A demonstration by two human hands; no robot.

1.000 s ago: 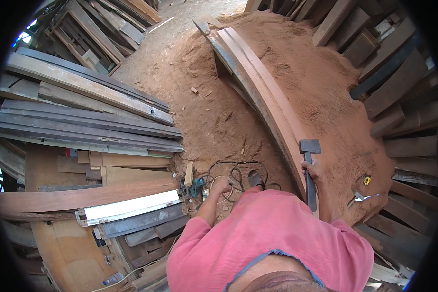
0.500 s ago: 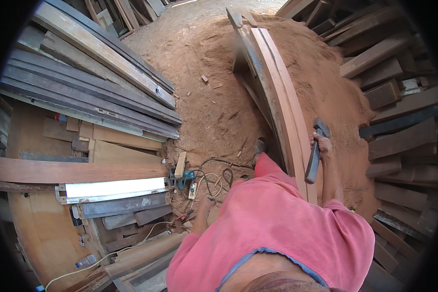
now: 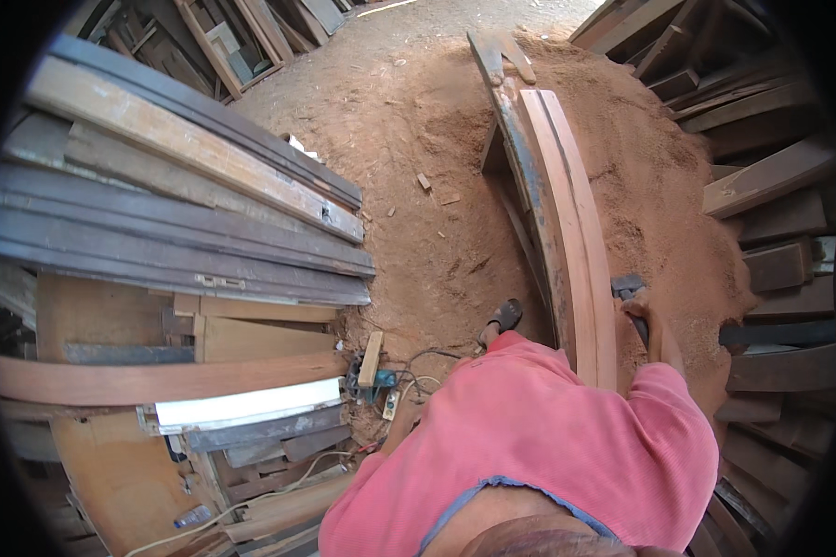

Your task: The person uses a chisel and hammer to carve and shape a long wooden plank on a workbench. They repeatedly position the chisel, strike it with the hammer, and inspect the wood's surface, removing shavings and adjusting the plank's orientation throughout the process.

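Note:
My right hand is closed around a dark hammer, its head beyond my fingers and its handle running back toward me. The hammer is just right of a long reddish plank that carries a dark groove along its length. This plank lies on a narrow, worn wooden bench with a notched far end. On my left, a bit of my left arm shows beside the pink shirt; the fingers are hidden or too unclear to read. Near it are a teal power tool and a white power strip.
Stacked dark beams and a long reddish board fill the left. More timber is piled on the right. Sawdust covers the ground around the bench. A pale cable runs across the lower left boards.
My view has shifted, so the surroundings sit lower and further right. The hammer in my right hand has turned and come lower beside the plank. My left arm is now mostly behind the shirt.

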